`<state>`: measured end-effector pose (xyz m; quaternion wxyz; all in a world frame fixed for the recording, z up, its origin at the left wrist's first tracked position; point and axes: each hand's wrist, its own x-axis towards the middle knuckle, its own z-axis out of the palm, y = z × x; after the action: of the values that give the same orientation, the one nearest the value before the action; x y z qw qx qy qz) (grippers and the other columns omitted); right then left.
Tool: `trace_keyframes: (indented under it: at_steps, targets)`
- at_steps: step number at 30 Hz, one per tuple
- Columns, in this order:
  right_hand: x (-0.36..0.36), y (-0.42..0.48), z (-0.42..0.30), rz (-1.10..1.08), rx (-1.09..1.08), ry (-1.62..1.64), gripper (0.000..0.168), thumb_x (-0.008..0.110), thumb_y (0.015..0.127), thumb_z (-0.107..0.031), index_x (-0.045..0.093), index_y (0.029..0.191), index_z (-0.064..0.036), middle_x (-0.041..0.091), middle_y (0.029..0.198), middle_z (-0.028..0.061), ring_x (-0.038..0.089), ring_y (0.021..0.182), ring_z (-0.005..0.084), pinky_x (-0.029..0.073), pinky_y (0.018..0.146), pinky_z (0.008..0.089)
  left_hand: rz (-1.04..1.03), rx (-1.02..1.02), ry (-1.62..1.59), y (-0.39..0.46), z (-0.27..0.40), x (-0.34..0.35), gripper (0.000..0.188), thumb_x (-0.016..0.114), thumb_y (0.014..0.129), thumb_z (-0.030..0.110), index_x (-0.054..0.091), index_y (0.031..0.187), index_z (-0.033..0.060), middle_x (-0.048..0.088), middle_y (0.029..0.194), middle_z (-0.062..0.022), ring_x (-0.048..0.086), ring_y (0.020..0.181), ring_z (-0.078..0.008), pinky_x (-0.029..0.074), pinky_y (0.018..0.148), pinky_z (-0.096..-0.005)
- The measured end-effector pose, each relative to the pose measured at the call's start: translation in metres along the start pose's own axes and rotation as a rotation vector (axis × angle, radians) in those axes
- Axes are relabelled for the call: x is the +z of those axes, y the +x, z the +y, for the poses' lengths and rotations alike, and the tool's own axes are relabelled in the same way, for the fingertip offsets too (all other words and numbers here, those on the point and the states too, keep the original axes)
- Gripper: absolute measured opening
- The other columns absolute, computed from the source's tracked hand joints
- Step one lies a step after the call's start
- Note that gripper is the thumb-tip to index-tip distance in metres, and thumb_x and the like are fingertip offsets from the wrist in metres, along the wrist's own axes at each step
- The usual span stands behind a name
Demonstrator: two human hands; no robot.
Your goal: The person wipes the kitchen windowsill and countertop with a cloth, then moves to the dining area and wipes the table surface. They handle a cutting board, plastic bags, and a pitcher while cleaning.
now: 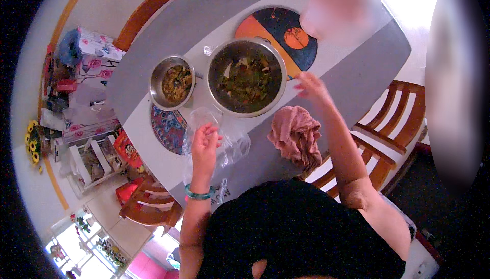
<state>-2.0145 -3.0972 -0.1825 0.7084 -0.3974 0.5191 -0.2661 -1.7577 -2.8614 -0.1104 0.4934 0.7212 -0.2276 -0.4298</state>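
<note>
My left hand [206, 141] is over a crumpled clear plastic bag [235, 143], its fingers loosely curled. Whether they grip the film is unclear. A green bangle [200, 192] circles that wrist. My right hand [311, 87], slightly blurred, is just right of a large steel bowl [247, 111] with nothing visible in its parted fingers. Dark green chopped vegetables [247, 80] fill the bottom of this bowl. To its left stands a smaller steel bowl [155, 82] containing a brownish food mixture [177, 84]. A crumpled pink cloth [295, 135] lies below my right hand.
Under the large bowl's far side is a round black-and-orange placemat [306, 55]; a patterned mat [167, 129] lies near the small bowl. Wooden chairs [400, 118] flank the grey-and-white table [352, 72]. A white storage basket [88, 164] stands left. Blurred patches cover the upper right.
</note>
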Motion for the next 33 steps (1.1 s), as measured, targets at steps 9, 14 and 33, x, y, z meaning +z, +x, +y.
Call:
trace_keyframes:
  at_steps: [9,14,33]
  targets:
    - [0.048,-0.017,-0.008,-0.138,0.003,0.154,0.026,0.059,0.087,-0.027,0.057,0.104,-0.008,0.060,0.098,-0.0006,0.057,0.088,0.0126,0.046,0.077,0.0321,0.287,-0.094,-0.533,0.062,-0.023,-0.069,0.023,0.054,0.089,0.016,0.048,0.108,0.0045,0.057,0.091,-0.0061,0.058,0.082,-0.0175,0.049,0.070,-0.0296]
    - [0.001,0.002,-0.016,-0.023,-0.097,0.203,0.019,0.059,0.086,-0.024,0.057,0.096,-0.008,0.059,0.089,0.0020,0.058,0.083,0.0157,0.051,0.070,0.0328,0.152,-0.072,-0.651,0.102,-0.042,-0.095,0.019,0.054,0.088,0.014,0.048,0.102,0.0022,0.056,0.090,-0.0090,0.058,0.084,-0.0221,0.049,0.074,-0.0355]
    - [-0.021,-0.015,0.014,-0.093,0.163,0.187,0.034,0.051,0.092,-0.034,0.054,0.111,-0.007,0.058,0.110,0.0070,0.055,0.100,0.0222,0.047,0.085,0.0371,0.256,-0.155,-0.669,0.150,-0.050,-0.091,0.029,0.049,0.080,0.001,0.047,0.108,-0.0037,0.057,0.098,-0.0167,0.059,0.081,-0.0276,0.054,0.066,-0.0386]
